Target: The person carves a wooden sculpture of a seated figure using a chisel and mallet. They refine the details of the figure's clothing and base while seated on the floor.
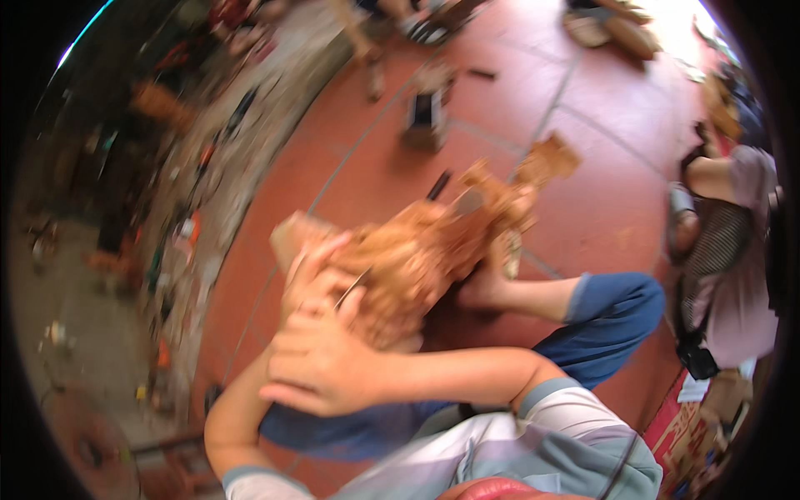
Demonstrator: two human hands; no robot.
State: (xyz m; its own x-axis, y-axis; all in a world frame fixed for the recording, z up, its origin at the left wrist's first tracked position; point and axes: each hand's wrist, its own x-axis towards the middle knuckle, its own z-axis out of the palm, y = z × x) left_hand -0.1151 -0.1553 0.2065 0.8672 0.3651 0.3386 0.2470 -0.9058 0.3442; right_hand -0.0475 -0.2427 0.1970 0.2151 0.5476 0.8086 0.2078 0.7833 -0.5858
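Note:
A reddish-brown wood carving (425, 250), cut in deep relief, lies slanted across my lap, its far end over the tiled floor. My left hand (310, 271) is closed on its near left end, fingers lying against the wood. Crossing over my left wrist, my right hand (321, 358) is closed around a thin metal carving tool (354, 288). Only the slim shaft of that tool shows against the carved surface; its handle is hidden in the hand. Motion blur softens both hands and the wood.
A small dark-topped box (425, 121) and a dark stick (438, 185) are on the red tile floor (350, 175). Left, a ledge (225, 158) carries scattered tools. A seated person (733, 250) is at the right; other people's limbs show at the top.

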